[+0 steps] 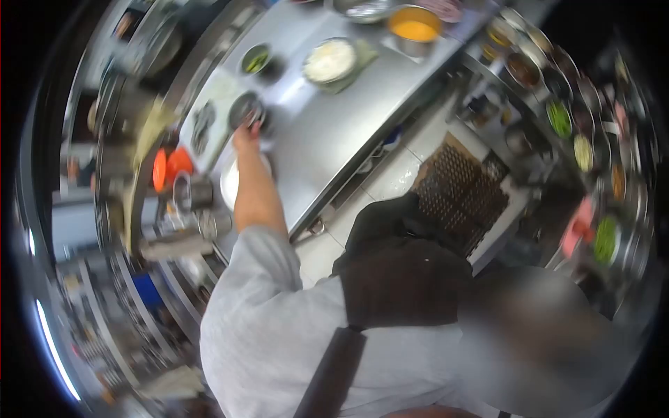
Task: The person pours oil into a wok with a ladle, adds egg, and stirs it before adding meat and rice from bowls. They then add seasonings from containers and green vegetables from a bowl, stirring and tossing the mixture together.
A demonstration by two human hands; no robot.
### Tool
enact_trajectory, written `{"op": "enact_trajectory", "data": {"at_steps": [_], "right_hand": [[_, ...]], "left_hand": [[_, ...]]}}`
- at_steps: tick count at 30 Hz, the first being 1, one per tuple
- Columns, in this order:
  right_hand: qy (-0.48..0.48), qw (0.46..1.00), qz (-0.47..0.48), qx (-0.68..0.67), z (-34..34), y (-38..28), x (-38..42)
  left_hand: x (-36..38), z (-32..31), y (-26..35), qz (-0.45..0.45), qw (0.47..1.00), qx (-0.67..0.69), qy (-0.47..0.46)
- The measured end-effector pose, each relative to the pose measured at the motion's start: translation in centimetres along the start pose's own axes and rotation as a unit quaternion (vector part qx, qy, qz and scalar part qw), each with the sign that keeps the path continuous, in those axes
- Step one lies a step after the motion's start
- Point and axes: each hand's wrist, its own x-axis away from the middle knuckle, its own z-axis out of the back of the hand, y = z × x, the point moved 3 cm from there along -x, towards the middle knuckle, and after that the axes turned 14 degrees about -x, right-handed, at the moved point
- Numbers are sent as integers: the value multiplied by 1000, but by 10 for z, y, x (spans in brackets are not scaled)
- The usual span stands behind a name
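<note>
My left arm reaches over the steel worktable (324, 132), and my left hand (247, 134) is closed at the near rim of a small metal bowl (244, 106). Motion blur hides the bowl's contents. Left of the bowl, dark grey pieces (203, 127) lie on a white board (221, 94). A white round container (228, 182) is partly behind my forearm. Beyond my hand are a bowl of green pieces (256, 60) and a bowl heaped with white food (329, 61). My right hand is out of view.
A metal pot of orange liquid (414, 28) stands at the table's far end. Orange containers (169, 167) and a metal pot (191, 191) are at the left. Several food containers, one with green pieces (559, 118), line the right. A perforated dark mat (463, 191) lies on the floor.
</note>
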Motion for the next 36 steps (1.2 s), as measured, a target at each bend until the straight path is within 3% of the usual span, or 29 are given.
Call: {"op": "enact_trajectory", "data": {"at_steps": [1, 2, 3, 4, 5, 6, 7, 9, 11, 14, 16, 18, 19, 21, 22, 23, 25, 29, 32, 33, 36], "right_hand": [[4, 1000, -1, 11, -1, 6, 8], [38, 999, -6, 33, 2, -10, 13], [14, 998, -41, 45, -8, 39, 6], [29, 987, -32, 153, -6, 44, 8], [63, 989, -70, 110, -2, 44, 17], [100, 987, -106, 68, 6, 32, 25], [-6, 960, -278, -33, 17, -4, 34], [56, 955, -252, -147, 28, -26, 56], [65, 937, -278, -200, 40, -64, 65], [41, 933, -298, -199, 56, -54, 65], [22, 926, -317, -205, 63, -72, 66], [12, 931, -320, -175, 67, -42, 68], [7, 935, -318, -157, 67, -30, 69], [10, 920, -339, -194, 59, -72, 74], [-1, 919, -346, -187, 59, -75, 78], [6, 920, -337, -198, 58, -76, 78], [11, 920, -327, -216, 48, -83, 75], [27, 913, -348, -210, 48, -96, 75], [33, 910, -343, -231, 47, -105, 77], [35, 907, -344, -241, 46, -106, 76], [12, 895, -371, -245, 44, -116, 74]], "left_hand": [[-88, 45, -24, -24, 994, -22, -105], [-18, 4, 2, 27, 997, -58, -31], [-23, 11, -2, -22, 992, -114, 37], [-3, 7, 9, -139, 840, -521, 63], [18, -3, 20, -255, 517, -813, 80], [15, 1, 18, -345, 507, -785, 88], [9, 7, 17, -431, 497, -748, 91], [27, -9, 25, -386, 405, -822, 100], [49, -32, 29, -386, 383, -837, 62], [-22, -8, 19, -259, 447, -856, 15], [-67, 18, 19, -174, 592, -786, 34], [-92, 35, 21, -127, 749, -646, 72], [-111, 49, 27, -118, 804, -578, 80], [-128, 78, 42, -70, 874, -476, 68], [-128, 82, 45, 117, 954, -150, 231], [-114, 81, 49, 109, 953, -155, 238], [-65, 61, 49, -18, 956, -209, 206], [-1, 19, 38, 33, 971, -178, 155], [24, 0, 17, 7, 973, -212, 94], [27, 1, 8, -47, 963, -254, 80], [86, -34, -33, -44, 958, -272, 77]]}}
